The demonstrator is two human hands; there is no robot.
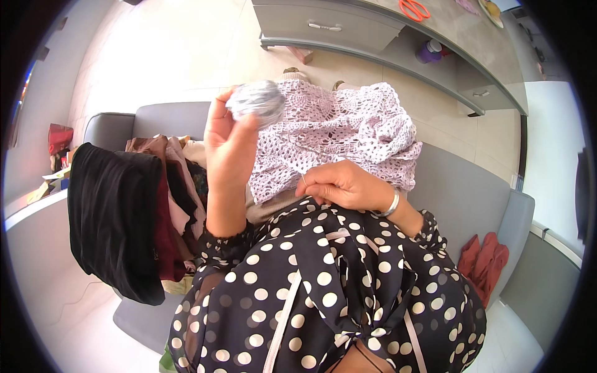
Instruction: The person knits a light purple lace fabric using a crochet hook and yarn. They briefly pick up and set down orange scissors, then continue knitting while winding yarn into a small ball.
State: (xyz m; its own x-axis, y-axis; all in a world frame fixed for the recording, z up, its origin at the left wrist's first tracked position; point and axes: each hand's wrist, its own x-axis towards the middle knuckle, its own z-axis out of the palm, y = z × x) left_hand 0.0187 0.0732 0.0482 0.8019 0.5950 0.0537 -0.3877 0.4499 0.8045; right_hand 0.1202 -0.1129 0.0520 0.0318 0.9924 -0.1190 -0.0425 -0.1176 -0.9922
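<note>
My left hand is raised and grips a grey-white ball of yarn, blurred and shiny as if wrapped in clear film. Across my lap lies a pale lilac crocheted lace piece, bunched up at its right side. My right hand, with a silver bangle on its wrist, is curled at the near edge of the lace. From its fingers a thin pale line runs to the lace edge; whether it is a crochet hook or a yarn strand is hard to tell.
I sit on a grey sofa. Folded clothes, with black fabric on top, are piled at my left; reddish cloth lies at my right. Ahead stands a grey table with drawers, bearing orange-handled scissors. A purple bottle sits on its shelf.
</note>
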